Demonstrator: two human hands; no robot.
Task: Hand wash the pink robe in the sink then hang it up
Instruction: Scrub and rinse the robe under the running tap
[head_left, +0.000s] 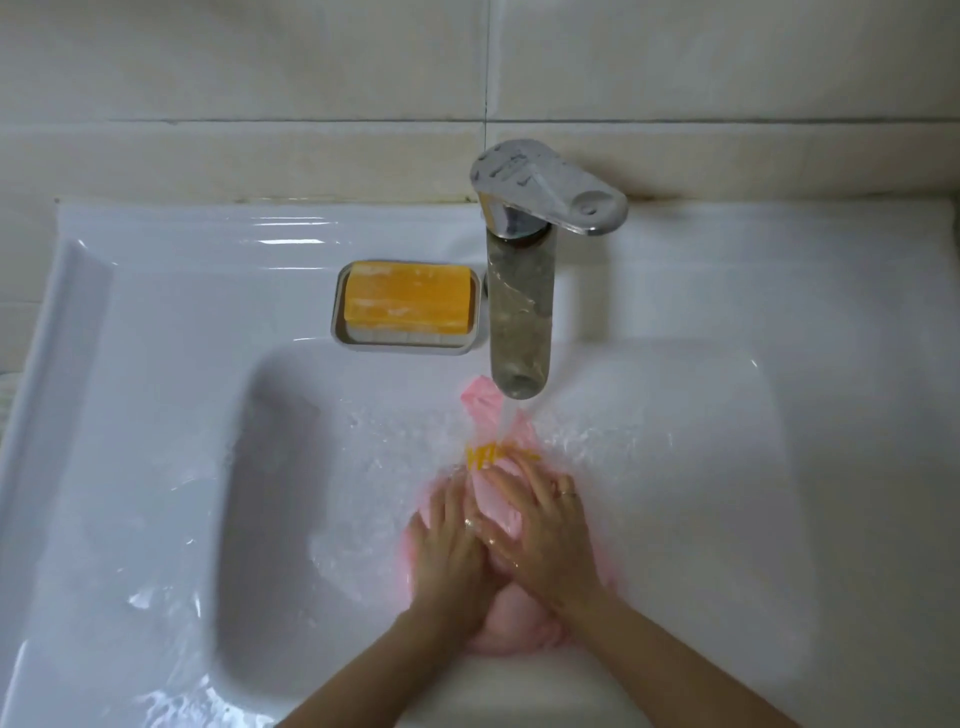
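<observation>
Left hand (449, 545) and right hand (540, 525) press wet, bunched, perhaps thin pink robe (492, 501).

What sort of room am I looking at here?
Probably a bathroom or laundry corner: a white basin with a chrome tap running, soap in a dish on its ledge, and a tiled wall behind.

- Robe (493, 501) mostly hidden under left hand (447, 551) and right hand (545, 535); its yellow print (475, 457) blurred by running water.
- Forearms (675, 660) cut off at bottom edge.
- Tap (540, 197) lettering too small to read.
</observation>
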